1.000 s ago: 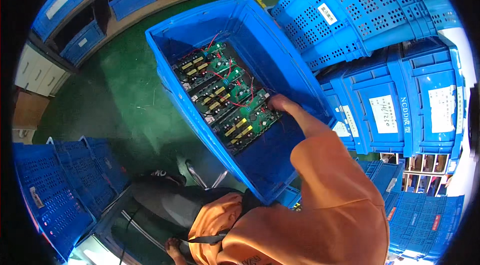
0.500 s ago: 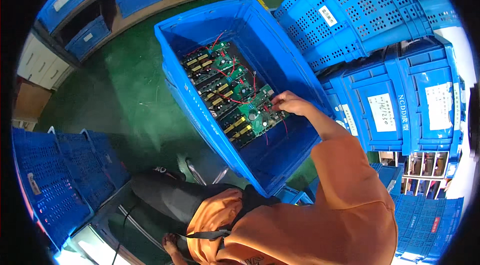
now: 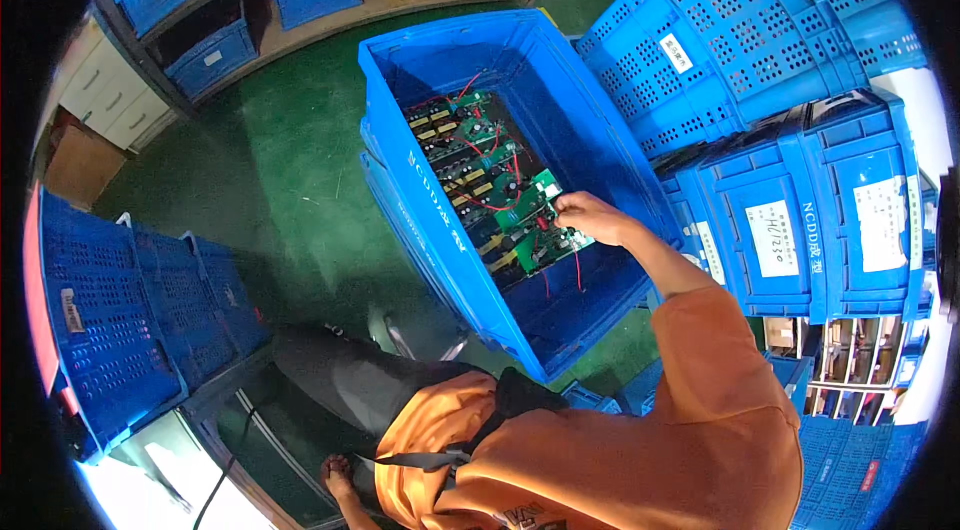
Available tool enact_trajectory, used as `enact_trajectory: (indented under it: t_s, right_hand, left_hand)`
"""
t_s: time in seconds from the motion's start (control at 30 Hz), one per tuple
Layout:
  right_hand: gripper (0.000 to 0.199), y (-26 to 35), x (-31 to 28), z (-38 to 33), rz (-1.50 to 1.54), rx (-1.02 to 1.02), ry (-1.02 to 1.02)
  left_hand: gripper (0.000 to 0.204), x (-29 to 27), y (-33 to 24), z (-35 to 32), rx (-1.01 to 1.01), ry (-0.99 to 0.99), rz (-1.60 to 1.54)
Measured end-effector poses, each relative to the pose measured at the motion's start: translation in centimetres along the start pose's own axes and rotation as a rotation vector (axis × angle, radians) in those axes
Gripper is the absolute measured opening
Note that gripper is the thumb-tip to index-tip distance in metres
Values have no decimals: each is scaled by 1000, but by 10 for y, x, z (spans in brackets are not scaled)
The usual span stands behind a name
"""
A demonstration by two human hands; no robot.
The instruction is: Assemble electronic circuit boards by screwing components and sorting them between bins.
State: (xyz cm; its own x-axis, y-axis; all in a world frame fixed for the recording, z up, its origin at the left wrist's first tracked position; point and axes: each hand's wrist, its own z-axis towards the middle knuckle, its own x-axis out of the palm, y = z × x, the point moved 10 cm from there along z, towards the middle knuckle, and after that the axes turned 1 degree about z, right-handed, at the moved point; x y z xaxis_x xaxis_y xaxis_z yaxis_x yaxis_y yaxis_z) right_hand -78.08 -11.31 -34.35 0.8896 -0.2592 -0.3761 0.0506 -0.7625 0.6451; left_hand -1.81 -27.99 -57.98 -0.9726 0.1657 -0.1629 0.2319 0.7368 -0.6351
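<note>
Right arm outstretched over blue bin (image 3: 605, 120), right hand (image 3: 597, 218) with fingers pinched on the right edge of nearest green circuit board (image 3: 549, 246), inside bin beside other boards (image 3: 462, 180); left hand (image 3: 338, 476) low by waist, seems curled, can't tell if holding anything

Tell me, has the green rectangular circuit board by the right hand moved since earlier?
Yes: the circuit board has tilted upward at the right hand, judged against the blue rectangular plastic bin.

A green floor (image 3: 290, 180) spreads toward ten o'clock, white drawers (image 3: 115, 95) beyond it; I see a long shelf (image 3: 325, 32) at eleven, stacked blue crates (image 3: 720, 45) at two, bright glare (image 3: 130, 490) at eight.
</note>
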Motion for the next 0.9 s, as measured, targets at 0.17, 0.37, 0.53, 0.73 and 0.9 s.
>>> enact_trajectory:
  t_s: [0.17,0.37,0.53,0.73,0.9]
  right_hand:
    - [8,10,13,-5,129,56,25]
    - [12,8,17,-1,115,100,66]
    - [11,23,27,-7,123,136,90]
    - [10,27,18,-13,58,122,72]
    - [16,41,-15,-51,328,122,-49]
  left_hand:
    - [18,6,-6,-4,-40,-32,48]
    - [21,-1,3,4,3,20,-17]
    - [21,-2,4,3,17,16,-19]
    - [21,-4,6,4,18,30,-14]
    - [20,-10,13,7,-17,-14,60]
